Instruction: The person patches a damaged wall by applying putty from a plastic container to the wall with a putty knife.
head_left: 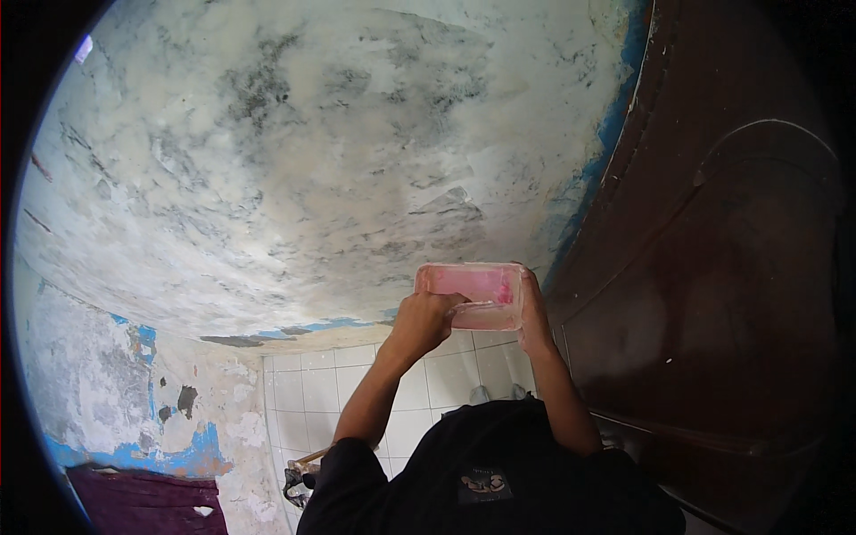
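Note:
In front of my body is a shallow rectangular plastic tub (473, 276), pinkish inside and smeared with pale paste. My right hand (532, 312) grips its right end, with the fingers partly hidden behind the wall. At the tub's left side my left hand (424, 323) is closed around a thin flat scraper (481, 306), its pale edge lying across the tub's opening. Most of the scraper is hidden by my fingers. A darker pink smear (506, 292) shows near the tub's right end.
Ahead rises a wall (357, 178) with patchy white plaster, grey marks and blue paint remnants. A dark brown panelled door or cabinet (695, 312) stands right. Below are white floor tiles (339, 392). Lower left are a dark purple cloth (147, 501) and a black object (296, 486) beside a wooden stick (314, 456).

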The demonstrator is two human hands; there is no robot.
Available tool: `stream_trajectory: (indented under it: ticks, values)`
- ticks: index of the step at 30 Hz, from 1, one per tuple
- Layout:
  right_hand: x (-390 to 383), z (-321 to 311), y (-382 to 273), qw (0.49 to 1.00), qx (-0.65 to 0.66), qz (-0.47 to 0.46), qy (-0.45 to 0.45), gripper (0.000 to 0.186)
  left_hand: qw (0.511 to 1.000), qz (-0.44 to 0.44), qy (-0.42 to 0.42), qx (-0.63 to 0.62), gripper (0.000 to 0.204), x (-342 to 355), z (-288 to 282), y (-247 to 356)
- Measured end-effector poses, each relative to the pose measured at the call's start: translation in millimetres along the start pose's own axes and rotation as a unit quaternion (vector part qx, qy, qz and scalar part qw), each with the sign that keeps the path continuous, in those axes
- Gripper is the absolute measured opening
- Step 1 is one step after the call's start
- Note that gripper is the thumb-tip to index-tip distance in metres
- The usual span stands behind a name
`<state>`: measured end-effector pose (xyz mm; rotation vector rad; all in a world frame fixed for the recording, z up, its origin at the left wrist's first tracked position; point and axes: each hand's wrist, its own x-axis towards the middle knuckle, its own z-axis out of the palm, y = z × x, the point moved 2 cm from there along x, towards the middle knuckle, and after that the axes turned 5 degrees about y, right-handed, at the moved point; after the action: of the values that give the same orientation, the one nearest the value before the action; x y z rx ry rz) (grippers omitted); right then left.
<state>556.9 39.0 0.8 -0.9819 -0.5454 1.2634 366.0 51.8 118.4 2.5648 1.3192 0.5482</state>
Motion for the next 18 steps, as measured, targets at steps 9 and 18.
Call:
stream_trajectory:
  ticks: [9, 18]
  values:
    - [6.1, 1.5, -2.5, 0.999, 0.046, -0.013, 0.021, 0.045, 0.938, -0.134, 0.097, -0.304, 0.018, 13.1, 0.2, -28.9]
    - [4.4, 2.7, -9.0, 0.997, 0.003, -0.041, 0.068, 0.046, 0.753, -0.227, 0.107, -0.609, 0.019, 18.2, 2.8, -27.3]
